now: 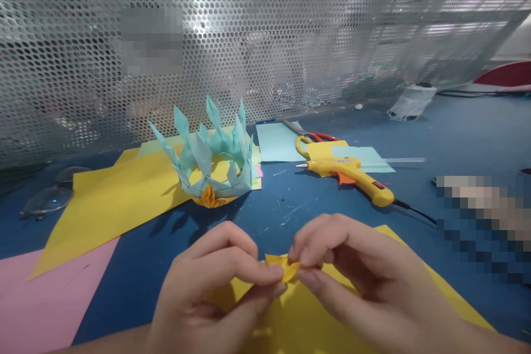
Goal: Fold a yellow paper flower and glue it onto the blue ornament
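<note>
Between my two hands is a small folded piece of yellow paper (286, 267), pinched from both sides. My left hand (215, 282) grips its left end between thumb and forefinger. On the other side my right hand (357, 271) holds it between thumb and fingertips. Beneath both hands lies a yellow paper sheet (309, 326). A light blue paper crown (203, 160) with pointed tips stands beyond my left hand, an orange-yellow folded paper ornament (211, 198) at its front.
A yellow glue gun (348, 171) with a black cord lies beyond my right hand. Behind it are scissors (305, 133) and light blue paper (277, 141). Yellow sheets (120, 193), pink paper (53, 293) and eyeglasses (47, 202) are at left. A perforated metal panel (265, 27) borders the back.
</note>
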Motion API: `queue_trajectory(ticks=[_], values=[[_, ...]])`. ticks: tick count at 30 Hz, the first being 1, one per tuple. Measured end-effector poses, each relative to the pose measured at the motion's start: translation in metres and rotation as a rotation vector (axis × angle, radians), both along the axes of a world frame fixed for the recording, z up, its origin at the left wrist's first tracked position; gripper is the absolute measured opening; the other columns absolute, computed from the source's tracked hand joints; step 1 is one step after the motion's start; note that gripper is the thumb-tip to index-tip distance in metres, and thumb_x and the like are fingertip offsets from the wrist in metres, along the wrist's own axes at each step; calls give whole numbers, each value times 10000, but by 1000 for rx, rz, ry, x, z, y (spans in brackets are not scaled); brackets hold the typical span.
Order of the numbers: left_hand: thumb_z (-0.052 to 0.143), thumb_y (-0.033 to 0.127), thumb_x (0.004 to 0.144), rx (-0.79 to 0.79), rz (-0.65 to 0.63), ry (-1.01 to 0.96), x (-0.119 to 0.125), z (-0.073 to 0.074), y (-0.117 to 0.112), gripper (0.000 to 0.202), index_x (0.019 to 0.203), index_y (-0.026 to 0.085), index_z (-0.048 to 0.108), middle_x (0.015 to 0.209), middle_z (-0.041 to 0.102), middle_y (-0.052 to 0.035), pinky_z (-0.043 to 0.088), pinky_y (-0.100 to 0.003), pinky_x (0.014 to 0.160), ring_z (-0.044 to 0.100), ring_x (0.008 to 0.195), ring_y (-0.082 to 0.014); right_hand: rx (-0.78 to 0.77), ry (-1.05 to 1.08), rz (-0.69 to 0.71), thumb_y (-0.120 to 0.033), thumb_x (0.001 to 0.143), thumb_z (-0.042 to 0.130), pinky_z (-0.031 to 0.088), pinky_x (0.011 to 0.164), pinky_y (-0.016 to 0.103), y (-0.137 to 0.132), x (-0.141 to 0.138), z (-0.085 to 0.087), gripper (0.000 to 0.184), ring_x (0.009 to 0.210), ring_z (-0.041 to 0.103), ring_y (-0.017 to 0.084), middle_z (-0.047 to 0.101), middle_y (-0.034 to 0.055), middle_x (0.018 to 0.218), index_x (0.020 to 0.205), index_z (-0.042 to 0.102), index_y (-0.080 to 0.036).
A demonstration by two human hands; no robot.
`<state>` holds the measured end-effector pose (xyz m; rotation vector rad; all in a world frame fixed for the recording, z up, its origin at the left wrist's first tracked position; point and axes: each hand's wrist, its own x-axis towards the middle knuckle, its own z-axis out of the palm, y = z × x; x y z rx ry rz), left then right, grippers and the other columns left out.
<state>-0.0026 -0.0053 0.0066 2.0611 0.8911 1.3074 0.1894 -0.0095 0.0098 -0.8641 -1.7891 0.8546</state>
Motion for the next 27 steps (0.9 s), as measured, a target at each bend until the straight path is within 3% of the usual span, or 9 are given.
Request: queue_trajectory(ticks=[11,16,21,27], values=[[642,14,724,-2,20,-5,3,4,0,197,707,204,689,685,533,40,489,-126,525,562,573,-61,-91,97,20,-47,828,570,541,669,130,-4,-4,-4,209,747,637,50,621,-59,842,789,511,-244],[636,23,732,5,22,17,3,5,-1,188,698,203,680,675,525,43,487,-128,539,558,577,-60,95,-6,-2,14,753,544,558,646,167,-1,-3,3,242,722,653,92,645,-13,791,814,567,-219],[666,22,717,44,-63,22,-5,0,-4,195,746,214,658,726,547,25,497,-197,562,564,620,-98,245,-214,32,-35,770,660,572,647,148,2,4,13,189,727,679,119,682,43,794,880,708,-181],[668,61,755,51,13,57,-5,0,-3,175,707,228,654,685,542,29,485,-249,600,551,604,-112,117,-83,-53,-71,771,688,565,603,138,1,0,7,154,645,673,97,686,9,710,812,759,-202]])
